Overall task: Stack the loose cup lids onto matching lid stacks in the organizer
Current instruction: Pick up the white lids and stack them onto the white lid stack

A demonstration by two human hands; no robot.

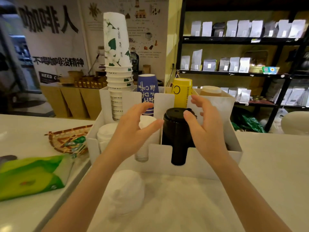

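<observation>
Frame centre: left hand (133, 129) and right hand (205, 124) spread wide, empty, flanking glossy round black lid stack (177, 129) in white slotted organizer (209, 164).

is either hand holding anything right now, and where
Nothing is clearly held. The right hand has its thumb on the rim of the black lid stack; the left hand is open.

black lid stack (176, 129), white organizer (197, 163), purple cup (147, 87), yellow cup (182, 91)
</observation>
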